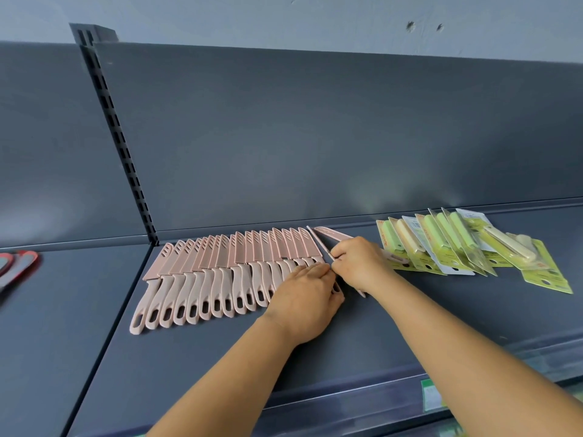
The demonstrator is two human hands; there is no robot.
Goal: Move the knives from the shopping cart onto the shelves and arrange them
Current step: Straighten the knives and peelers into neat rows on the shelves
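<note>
I'm in a shop, stocking a retail aisle. What's in front of me is standard store gondola shelving (220, 357) in dark grey metal, with a flat back panel (315, 137) and a slotted upright (116, 140) for hooking shelves at different heights. The front edge has a clear price-tag strip (394, 395) with a green label (430, 397) tucked in. The stock gives it away too — a long row of identical pink sheathed knives (220, 272), and a fanned pile of green carded packs (467, 247) with hang holes, still in retail packaging.
</note>
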